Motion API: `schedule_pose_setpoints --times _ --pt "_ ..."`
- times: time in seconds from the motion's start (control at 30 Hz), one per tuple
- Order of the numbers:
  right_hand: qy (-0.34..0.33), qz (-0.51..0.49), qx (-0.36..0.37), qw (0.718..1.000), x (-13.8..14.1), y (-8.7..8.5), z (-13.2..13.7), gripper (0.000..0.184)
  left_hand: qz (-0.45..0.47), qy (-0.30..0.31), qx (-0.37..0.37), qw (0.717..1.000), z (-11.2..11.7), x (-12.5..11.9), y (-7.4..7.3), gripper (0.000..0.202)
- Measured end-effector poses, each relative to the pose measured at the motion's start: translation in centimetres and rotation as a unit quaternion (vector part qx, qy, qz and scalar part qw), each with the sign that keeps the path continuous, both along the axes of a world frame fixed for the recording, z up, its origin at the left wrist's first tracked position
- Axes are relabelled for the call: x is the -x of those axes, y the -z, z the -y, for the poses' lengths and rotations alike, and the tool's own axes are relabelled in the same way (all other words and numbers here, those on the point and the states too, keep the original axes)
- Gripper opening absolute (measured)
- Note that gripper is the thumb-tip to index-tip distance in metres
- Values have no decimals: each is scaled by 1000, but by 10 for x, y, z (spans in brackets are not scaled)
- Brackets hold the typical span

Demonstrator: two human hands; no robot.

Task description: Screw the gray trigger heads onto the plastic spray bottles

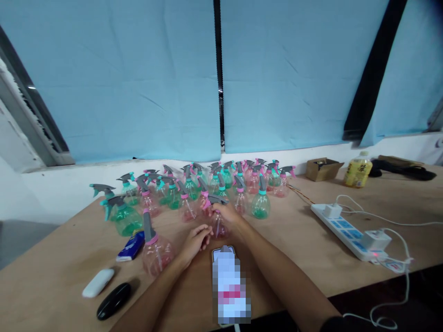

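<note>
A pink spray bottle (218, 224) with a grey trigger head stands in front of me on the wooden table (297, 240). My right hand (229, 213) is wrapped round its neck just under the trigger. My left hand (197, 240) rests beside the bottle's base, fingers curled toward it and touching or nearly touching it. Another pink spray bottle (156, 249) stands to the left of my left hand. Behind them, several pink and green spray bottles (214, 184) crowd the back of the table.
A phone (230, 286) lies between my forearms. At the left lie a blue packet (130, 246), a white case (98, 282) and a black case (113, 300). A white power strip (349, 230) with cables, a cardboard box (322, 168) and a yellow drink bottle (357, 170) sit to the right.
</note>
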State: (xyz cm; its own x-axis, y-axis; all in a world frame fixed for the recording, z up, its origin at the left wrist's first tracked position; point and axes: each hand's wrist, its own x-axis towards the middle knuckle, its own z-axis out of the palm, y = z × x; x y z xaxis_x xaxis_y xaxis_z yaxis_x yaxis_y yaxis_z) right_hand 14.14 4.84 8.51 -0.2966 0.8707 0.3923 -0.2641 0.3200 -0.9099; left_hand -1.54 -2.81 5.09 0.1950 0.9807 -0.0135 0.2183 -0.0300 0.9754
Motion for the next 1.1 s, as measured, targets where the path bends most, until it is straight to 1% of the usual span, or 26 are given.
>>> schedule_pose_setpoints --times 0.1,0.17,0.23,0.37,0.47,0.57,0.63,0.7,0.77,0.83,0.9,1.0,1.1 --pt "70 2 -33 997 2 4 4 9 -2 -4 0 1000 1 -1 -2 37" --pt "113 21 -76 990 2 8 7 11 -3 -6 1 1000 1 -2 -2 36" --pt "152 64 -118 979 4 13 11 14 -2 -4 -1 1000 1 -2 -1 36" --pt "227 135 -168 950 6 29 13 20 2 0 -12 1000 -2 1 6 37" --pt "245 173 -205 932 8 37 11 20 0 -5 -10 1000 -4 3 7 38" --pt "254 220 -204 919 11 40 9 18 -9 5 3 1000 -3 3 4 41" --pt "253 250 -199 913 14 39 10 20 -16 20 6 1000 -1 1 2 41" --pt "231 266 -206 913 18 37 12 23 -19 28 2 999 -1 -1 3 39" --pt "179 254 -221 924 22 34 14 27 -18 27 -1 999 0 -2 5 37" --pt "117 218 -229 942 26 30 15 32 -17 32 -9 999 0 -4 8 32" --pt "76 180 -228 954 30 27 16 33 -13 38 -29 999 0 -5 10 26" --pt "63 168 -215 960 38 21 17 30 -20 28 -55 998 0 -7 11 19" --pt "68 182 -182 964 50 15 21 34 -32 -9 -63 997 0 -7 12 18"
